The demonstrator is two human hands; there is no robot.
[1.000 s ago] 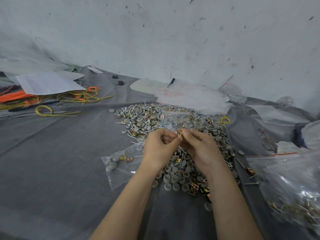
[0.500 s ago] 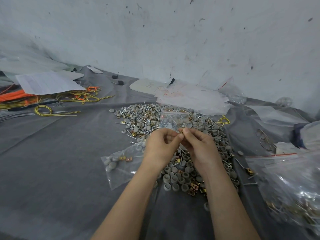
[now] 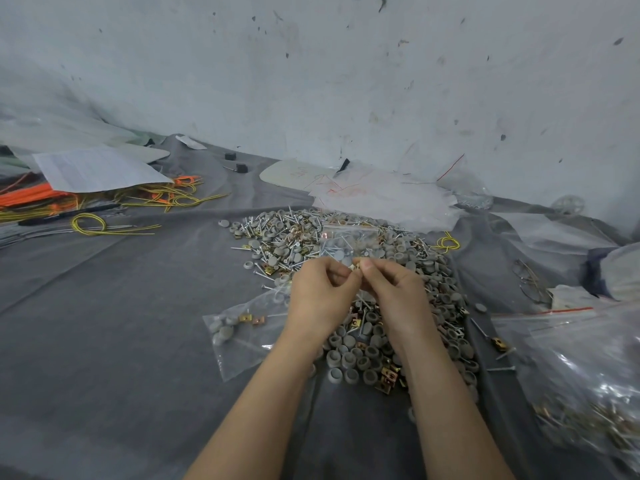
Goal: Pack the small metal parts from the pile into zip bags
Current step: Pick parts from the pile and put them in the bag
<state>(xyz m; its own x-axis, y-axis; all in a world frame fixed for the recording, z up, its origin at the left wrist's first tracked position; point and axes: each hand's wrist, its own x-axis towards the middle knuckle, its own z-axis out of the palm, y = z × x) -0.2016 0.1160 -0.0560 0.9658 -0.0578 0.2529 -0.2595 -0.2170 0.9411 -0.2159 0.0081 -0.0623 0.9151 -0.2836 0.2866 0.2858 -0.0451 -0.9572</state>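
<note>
The left hand (image 3: pixel 320 294) and right hand (image 3: pixel 398 296) meet over the pile (image 3: pixel 440 292) on the grey cloth (image 3: pixel 104 341), both pinching one tiny brass clip (image 3: pixel 356 267) that their fingertips mostly hide. Just behind them a clear bag (image 3: pixel 349 237) sits on the pile; I cannot tell whether any finger touches it. A second bag (image 3: pixel 242 337) holding a few caps and clips lies to the left, one corner under the left wrist, and a full bag (image 3: pixel 581 368) on the right is cut off by the edge.
</note>
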